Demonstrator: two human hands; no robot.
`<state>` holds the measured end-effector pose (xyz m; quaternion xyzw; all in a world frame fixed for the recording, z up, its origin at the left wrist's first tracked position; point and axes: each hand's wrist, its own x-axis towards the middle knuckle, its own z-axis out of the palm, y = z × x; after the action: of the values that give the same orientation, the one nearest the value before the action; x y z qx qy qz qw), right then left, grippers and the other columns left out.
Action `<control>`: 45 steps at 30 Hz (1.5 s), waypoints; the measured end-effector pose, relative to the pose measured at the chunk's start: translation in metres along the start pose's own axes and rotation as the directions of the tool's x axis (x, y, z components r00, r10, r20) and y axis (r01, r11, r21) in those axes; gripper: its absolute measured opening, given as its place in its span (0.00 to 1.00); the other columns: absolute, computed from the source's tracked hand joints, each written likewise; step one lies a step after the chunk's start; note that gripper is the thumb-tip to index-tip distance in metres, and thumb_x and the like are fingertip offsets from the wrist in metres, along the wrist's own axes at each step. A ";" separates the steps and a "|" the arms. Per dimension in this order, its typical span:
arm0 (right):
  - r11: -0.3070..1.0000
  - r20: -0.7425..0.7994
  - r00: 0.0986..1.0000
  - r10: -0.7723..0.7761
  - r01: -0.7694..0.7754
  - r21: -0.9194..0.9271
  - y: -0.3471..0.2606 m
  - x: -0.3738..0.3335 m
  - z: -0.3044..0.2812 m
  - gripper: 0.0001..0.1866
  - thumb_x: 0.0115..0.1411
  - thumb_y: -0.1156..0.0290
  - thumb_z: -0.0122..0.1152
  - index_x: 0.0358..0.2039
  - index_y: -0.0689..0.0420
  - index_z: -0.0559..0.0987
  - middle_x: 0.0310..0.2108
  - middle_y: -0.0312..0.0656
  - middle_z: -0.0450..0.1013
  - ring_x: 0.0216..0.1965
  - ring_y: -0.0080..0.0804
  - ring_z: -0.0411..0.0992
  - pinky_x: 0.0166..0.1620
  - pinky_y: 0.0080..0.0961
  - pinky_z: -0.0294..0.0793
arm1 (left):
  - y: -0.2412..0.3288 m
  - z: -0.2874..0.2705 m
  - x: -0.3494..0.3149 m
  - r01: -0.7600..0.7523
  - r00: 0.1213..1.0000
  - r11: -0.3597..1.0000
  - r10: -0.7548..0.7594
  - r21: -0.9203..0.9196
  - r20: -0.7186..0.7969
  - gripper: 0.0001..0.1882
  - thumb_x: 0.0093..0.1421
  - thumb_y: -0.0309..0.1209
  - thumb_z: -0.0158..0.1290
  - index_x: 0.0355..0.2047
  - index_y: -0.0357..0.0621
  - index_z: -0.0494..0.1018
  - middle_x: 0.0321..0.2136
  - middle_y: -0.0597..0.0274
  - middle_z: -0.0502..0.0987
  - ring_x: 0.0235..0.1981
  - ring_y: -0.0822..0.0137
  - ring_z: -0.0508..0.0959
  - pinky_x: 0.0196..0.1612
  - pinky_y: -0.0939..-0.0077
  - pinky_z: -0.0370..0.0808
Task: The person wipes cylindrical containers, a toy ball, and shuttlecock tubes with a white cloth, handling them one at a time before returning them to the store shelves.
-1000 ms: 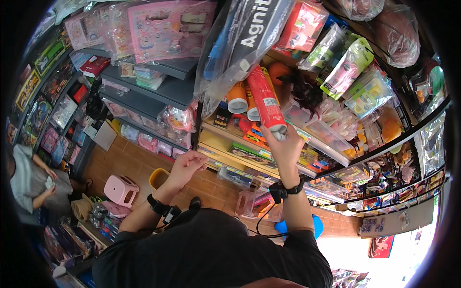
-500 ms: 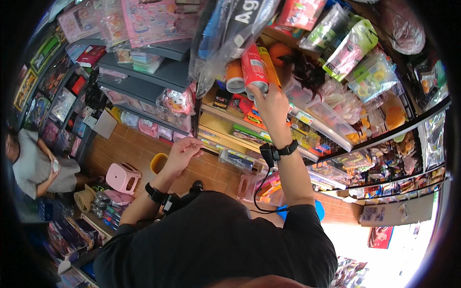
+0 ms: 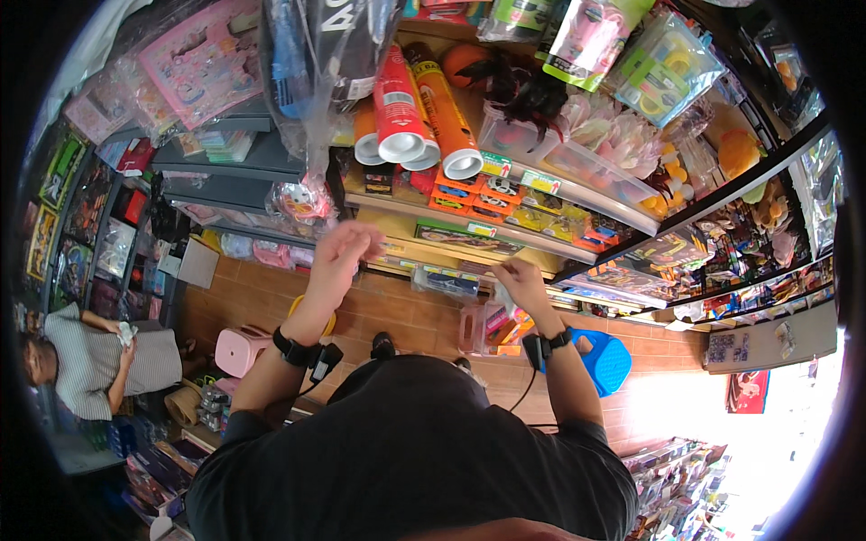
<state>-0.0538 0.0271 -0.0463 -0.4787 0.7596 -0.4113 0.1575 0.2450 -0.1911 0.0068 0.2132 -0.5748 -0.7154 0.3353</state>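
Observation:
My left hand (image 3: 340, 259) is raised in front of the lower shelves, fingers loosely bent and a little blurred, with nothing visible in it. On the right, my right hand (image 3: 523, 283) hangs below the shelf fronts, its fingers slightly curled; a pale translucent patch shows beside them, and I cannot tell what it is. Both wrists wear black straps with small devices. Above my hands, a red tube (image 3: 394, 104), a yellow-and-black tube (image 3: 445, 108) and an orange tube (image 3: 365, 135) lie with white round ends toward me. Both hands are apart from the tubes.
Orange boxed toy cars (image 3: 478, 197) fill the shelf under the tubes. A clear bin (image 3: 600, 171) stands at right. On the floor are a blue stool (image 3: 603, 362) and a pink stool (image 3: 239, 352). Another person (image 3: 113, 361) is at far left.
My right hand has let go of the red tube and moved down, away from the shelf. My left hand has risen slightly. The view has shifted.

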 end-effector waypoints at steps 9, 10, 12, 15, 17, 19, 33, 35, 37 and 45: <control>0.719 -0.100 0.713 0.694 -0.676 0.162 0.284 -0.194 -0.037 0.22 0.58 0.60 0.63 0.21 0.69 0.78 0.14 0.42 0.71 0.20 0.24 0.71 0.24 0.32 0.68 | 0.033 0.087 0.074 -0.245 0.967 0.969 0.244 -0.010 -0.077 0.19 0.69 0.32 0.48 0.58 0.39 0.67 0.53 0.52 0.75 0.44 0.63 0.80 0.44 0.73 0.76; 0.703 -0.105 0.695 0.711 -0.706 0.087 0.301 -0.216 -0.040 0.21 0.58 0.59 0.63 0.22 0.69 0.79 0.15 0.43 0.73 0.21 0.26 0.72 0.25 0.34 0.69 | 0.034 0.097 0.076 -0.252 0.962 0.967 0.253 0.018 -0.101 0.20 0.68 0.31 0.48 0.59 0.39 0.66 0.54 0.52 0.74 0.45 0.62 0.80 0.44 0.73 0.76; 0.679 -0.035 0.681 0.732 -0.733 -0.050 0.316 -0.254 -0.055 0.20 0.57 0.59 0.63 0.26 0.68 0.81 0.18 0.47 0.75 0.24 0.32 0.74 0.30 0.37 0.72 | 0.032 0.120 0.083 -0.251 0.958 0.965 0.259 0.077 -0.120 0.22 0.67 0.29 0.48 0.60 0.38 0.65 0.56 0.52 0.73 0.47 0.60 0.80 0.44 0.73 0.76; 0.576 0.064 0.592 0.804 -0.801 0.165 0.376 -0.269 -0.056 0.11 0.60 0.66 0.62 0.24 0.58 0.77 0.17 0.37 0.70 0.19 0.28 0.69 0.21 0.34 0.68 | 0.014 0.125 0.089 -0.231 0.958 0.956 0.256 0.183 -0.128 0.21 0.65 0.30 0.48 0.57 0.35 0.68 0.54 0.50 0.75 0.49 0.58 0.79 0.45 0.72 0.75; 0.652 -0.012 0.688 0.726 -0.683 0.329 0.417 -0.285 -0.057 0.18 0.60 0.57 0.62 0.26 0.60 0.80 0.18 0.40 0.73 0.20 0.28 0.74 0.23 0.34 0.71 | 0.006 0.154 0.082 -0.214 0.970 0.977 0.213 0.009 -0.114 0.15 0.66 0.28 0.49 0.51 0.34 0.73 0.45 0.52 0.79 0.40 0.62 0.81 0.41 0.73 0.76; 0.586 0.092 0.582 0.808 -0.810 -0.017 0.431 -0.272 -0.075 0.17 0.57 0.59 0.62 0.34 0.63 0.81 0.23 0.46 0.78 0.27 0.37 0.78 0.30 0.39 0.76 | -0.022 0.153 0.075 -0.158 0.987 0.986 0.159 0.045 -0.019 0.14 0.67 0.28 0.49 0.49 0.34 0.74 0.42 0.53 0.80 0.39 0.64 0.80 0.41 0.74 0.76; 0.613 0.281 0.547 0.789 -0.734 -0.292 0.527 -0.165 -0.124 0.35 0.53 0.52 0.61 0.58 0.58 0.71 0.52 0.58 0.74 0.55 0.53 0.72 0.55 0.43 0.73 | -0.128 0.315 -0.035 0.391 0.798 0.687 -0.585 0.613 0.147 0.14 0.68 0.25 0.49 0.53 0.38 0.71 0.44 0.60 0.79 0.43 0.70 0.79 0.46 0.77 0.75; 0.787 0.104 0.780 0.617 -0.611 -0.084 0.538 -0.142 -0.119 0.27 0.52 0.57 0.64 0.48 0.63 0.77 0.45 0.61 0.77 0.49 0.55 0.75 0.50 0.45 0.76 | -0.119 0.328 -0.043 0.466 0.776 0.617 -0.629 0.635 0.041 0.13 0.66 0.25 0.53 0.50 0.37 0.72 0.42 0.63 0.77 0.43 0.74 0.77 0.48 0.78 0.74; 0.763 0.068 0.773 0.630 -0.601 -0.238 0.553 -0.120 -0.118 0.29 0.51 0.57 0.64 0.50 0.62 0.74 0.45 0.59 0.76 0.49 0.57 0.75 0.50 0.47 0.76 | -0.120 0.325 -0.059 0.537 0.792 0.654 -0.609 0.534 -0.051 0.12 0.66 0.27 0.54 0.48 0.37 0.73 0.40 0.64 0.77 0.41 0.74 0.77 0.47 0.78 0.75; 0.658 0.189 0.638 0.747 -0.667 -0.350 0.578 -0.056 -0.108 0.55 0.45 0.31 0.64 0.61 0.60 0.61 0.52 0.65 0.72 0.56 0.60 0.71 0.56 0.45 0.72 | -0.116 0.334 -0.104 0.603 0.753 0.585 -0.642 0.542 -0.144 0.12 0.66 0.27 0.54 0.48 0.35 0.72 0.41 0.64 0.77 0.42 0.74 0.77 0.49 0.77 0.75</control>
<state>-0.4399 0.2441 -0.4369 -0.2152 0.8954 -0.1351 0.3656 0.0583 0.1239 -0.0307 0.4647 -0.6566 -0.5932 -0.0336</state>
